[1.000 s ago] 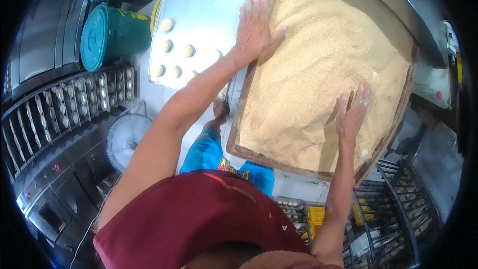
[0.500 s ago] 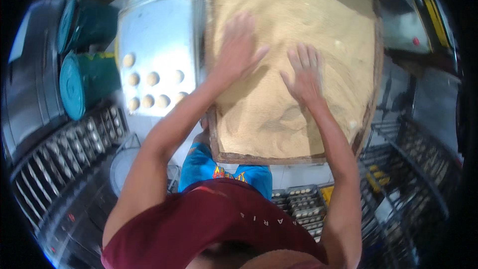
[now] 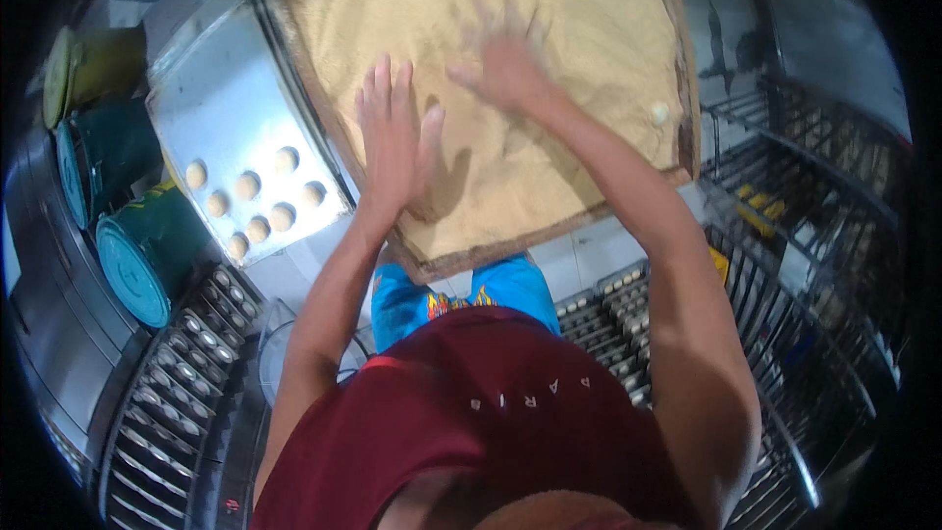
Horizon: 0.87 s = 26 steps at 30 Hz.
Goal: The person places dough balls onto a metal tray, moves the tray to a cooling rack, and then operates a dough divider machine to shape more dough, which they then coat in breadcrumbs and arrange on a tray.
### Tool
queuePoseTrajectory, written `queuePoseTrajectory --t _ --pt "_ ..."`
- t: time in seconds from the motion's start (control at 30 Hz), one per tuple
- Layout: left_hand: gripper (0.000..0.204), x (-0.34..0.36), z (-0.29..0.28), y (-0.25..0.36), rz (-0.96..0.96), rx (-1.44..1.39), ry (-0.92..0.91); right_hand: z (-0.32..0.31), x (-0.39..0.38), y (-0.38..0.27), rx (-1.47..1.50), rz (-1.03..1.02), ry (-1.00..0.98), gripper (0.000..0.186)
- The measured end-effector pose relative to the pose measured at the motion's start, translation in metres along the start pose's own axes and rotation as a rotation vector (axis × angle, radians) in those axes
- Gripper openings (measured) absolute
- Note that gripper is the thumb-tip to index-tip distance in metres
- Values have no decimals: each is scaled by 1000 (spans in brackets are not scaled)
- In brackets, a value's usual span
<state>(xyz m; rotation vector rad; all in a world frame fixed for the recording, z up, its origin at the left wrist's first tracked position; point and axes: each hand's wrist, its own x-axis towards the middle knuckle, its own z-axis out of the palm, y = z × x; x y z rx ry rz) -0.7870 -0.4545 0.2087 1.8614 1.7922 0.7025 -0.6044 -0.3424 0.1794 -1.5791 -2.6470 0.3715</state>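
Note:
A wooden-framed tray (image 3: pixel 471 253) holds a wide layer of fine, tan, crumb-like powder (image 3: pixel 549 162). My left hand (image 3: pixel 392 137) lies over the powder near the tray's left side, fingers stretched and thumb apart, holding nothing. Farther in and to the right, my right hand (image 3: pixel 510 64) is spread over the powder; its fingertips are smeared by motion. Whether either palm presses on the powder cannot be told. A pale round dough ball (image 3: pixel 659 113) sits in the powder by the right rim.
Left of the tray, a metal sheet (image 3: pixel 221 88) carries several round dough balls (image 3: pixel 247 185). Lidded green barrels (image 3: pixel 137 270) and a yellowish one (image 3: pixel 103 74) stand beyond it. Racks of filled trays (image 3: pixel 172 402) stand at the lower left, with metal racks (image 3: pixel 805 206) on the right.
The view has turned, so the tray and sheet appear tilted and shifted left. Over the powder, my right hand is now farther from me than my left, which has drawn nearer.

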Motion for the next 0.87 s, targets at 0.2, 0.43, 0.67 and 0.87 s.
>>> queuePoseTrajectory --t 0.2,0.43,0.67,0.87 --pt "64 122 62 43 392 -122 -122 -31 -139 33 -21 87 -350 66" --pt "35 269 135 98 711 272 -306 -7 -192 168 -18 657 216 74" --pt "26 253 116 87 632 342 -382 8 -136 91 341 715 331 68" --pt "28 185 49 51 510 375 -433 -17 -112 66 627 222 91 63"
